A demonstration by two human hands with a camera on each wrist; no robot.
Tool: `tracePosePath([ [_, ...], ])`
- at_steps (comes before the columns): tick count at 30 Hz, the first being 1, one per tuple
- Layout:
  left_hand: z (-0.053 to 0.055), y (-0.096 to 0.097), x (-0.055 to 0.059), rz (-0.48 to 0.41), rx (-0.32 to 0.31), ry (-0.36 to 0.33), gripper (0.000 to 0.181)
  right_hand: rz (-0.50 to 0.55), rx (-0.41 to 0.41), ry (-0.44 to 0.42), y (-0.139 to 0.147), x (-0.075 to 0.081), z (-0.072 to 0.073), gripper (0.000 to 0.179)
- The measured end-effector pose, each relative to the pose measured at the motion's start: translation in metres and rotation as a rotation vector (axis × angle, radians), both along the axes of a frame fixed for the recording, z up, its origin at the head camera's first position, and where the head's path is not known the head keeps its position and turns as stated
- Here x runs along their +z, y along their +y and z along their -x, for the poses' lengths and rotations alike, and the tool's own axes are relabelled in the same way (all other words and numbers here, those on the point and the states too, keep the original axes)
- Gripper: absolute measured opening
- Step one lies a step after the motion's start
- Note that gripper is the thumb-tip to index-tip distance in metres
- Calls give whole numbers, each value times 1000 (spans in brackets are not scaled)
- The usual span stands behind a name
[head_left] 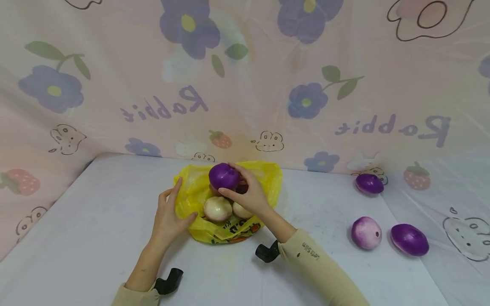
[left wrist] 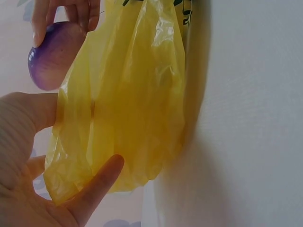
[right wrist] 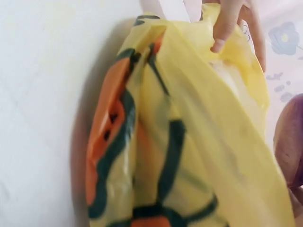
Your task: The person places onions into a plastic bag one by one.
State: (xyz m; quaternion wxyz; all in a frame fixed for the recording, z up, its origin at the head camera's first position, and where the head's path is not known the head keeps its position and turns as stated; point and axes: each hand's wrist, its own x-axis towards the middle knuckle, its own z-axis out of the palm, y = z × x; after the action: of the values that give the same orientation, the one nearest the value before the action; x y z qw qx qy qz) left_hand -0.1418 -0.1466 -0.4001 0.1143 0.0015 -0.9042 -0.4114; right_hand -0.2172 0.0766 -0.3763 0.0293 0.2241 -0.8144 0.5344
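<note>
A yellow plastic bag (head_left: 270, 180) with printed lettering and pictures lies on the table, its mouth spread. My left hand (head_left: 168, 219) is at the bag's left side, its fingers and thumb spread wide apart; in the left wrist view bag plastic lies between them. Over the bag's mouth my right hand (head_left: 249, 193) holds a shiny purple onion (head_left: 223, 176). Inside the bag sit a pale onion (head_left: 217, 208) and a second pale onion (head_left: 242, 210), partly under the right hand. Dark round shapes behind the held onion are mostly hidden.
On the table's right lie a far purple onion (head_left: 369, 184), a purple-and-white onion (head_left: 366, 233) and another purple onion (head_left: 409, 239). A patterned curtain (head_left: 245, 93) hangs behind the white table (head_left: 317, 221). Black wrist attachments (head_left: 169, 281) sit by both sleeves.
</note>
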Motion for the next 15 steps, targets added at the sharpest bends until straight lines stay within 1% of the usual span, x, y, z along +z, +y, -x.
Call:
tracePosePath([
  [5,0,-1,-1,-6,-1,13,95,-33,36,23,-9,-3,0,71],
  [7,0,-1,-2,-5,-1,23,95,-53,37,27,-12,-4,-1,72],
  [11,0,0,-3,6,0,44,95,-84,47,-1,-18,-4,-2,76],
  [13,0,0,-3,5,1,44,95,-98,52,-14,-22,-5,-2,77],
  [15,0,0,-3,2,0,38,95,-108,57,-8,-25,-6,-1,77],
])
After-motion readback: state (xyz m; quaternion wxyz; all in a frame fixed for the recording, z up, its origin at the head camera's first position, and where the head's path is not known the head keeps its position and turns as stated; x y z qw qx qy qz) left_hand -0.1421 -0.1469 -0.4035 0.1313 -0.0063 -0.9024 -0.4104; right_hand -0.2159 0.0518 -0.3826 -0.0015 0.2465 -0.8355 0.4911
